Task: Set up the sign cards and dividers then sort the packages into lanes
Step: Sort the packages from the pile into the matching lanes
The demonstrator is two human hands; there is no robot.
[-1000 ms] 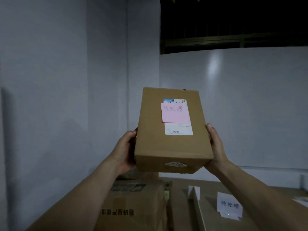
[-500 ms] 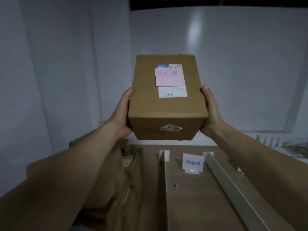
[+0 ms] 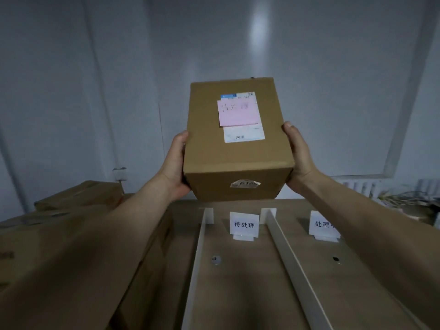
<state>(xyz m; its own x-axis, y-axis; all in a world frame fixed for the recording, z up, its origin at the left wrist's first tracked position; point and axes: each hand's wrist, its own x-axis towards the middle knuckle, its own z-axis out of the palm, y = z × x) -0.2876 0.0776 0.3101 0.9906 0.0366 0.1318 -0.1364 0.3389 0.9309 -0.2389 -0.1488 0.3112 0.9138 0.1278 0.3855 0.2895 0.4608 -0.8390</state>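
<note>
1. Brown wooden surface [image 3: 238, 294] across the near view, with a small round hole [image 3: 216, 260] in the middle lane and a second hole [image 3: 335, 259] in the lane to its right.
2. Two white dividers lying on it and running away from the viewer: left divider [image 3: 197, 258] and right divider [image 3: 292, 265], with one lane between them.
3. At the far end of that lane, an upright white sign card [image 3: 244, 224] reading 待处理. Beyond the right divider, a second sign card [image 3: 324, 224], its text partly cut off by the right forearm.
4. Left of the left divider, stacked brown cartons [image 3: 71, 246] rising above the surface, partly behind the left forearm.
5. Held in the air above the far end of the middle lane, clear of the surface: the package [image 3: 235, 158], a brown cardboard box tilted with its top face toward the camera.
6. On that top face, a pink note [image 3: 238, 113] handwritten 待处理, overlapping a white shipping label [image 3: 245, 134]. On the near face, a small white sticker [image 3: 245, 184].
7. Left hand [image 3: 175, 165] clasping the package's left side, thumb laid up along the edge. Remaining fingers hidden behind the box, so cannot tell their spread.
8. Right hand [image 3: 298, 156] clasping the right side likewise, thumb up the edge, other fingers out of sight.
9. Farthest back, a pale grey wall [image 3: 95, 91] with a patch of glare, and a white radiator [image 3: 357, 186] low on the right.
</note>
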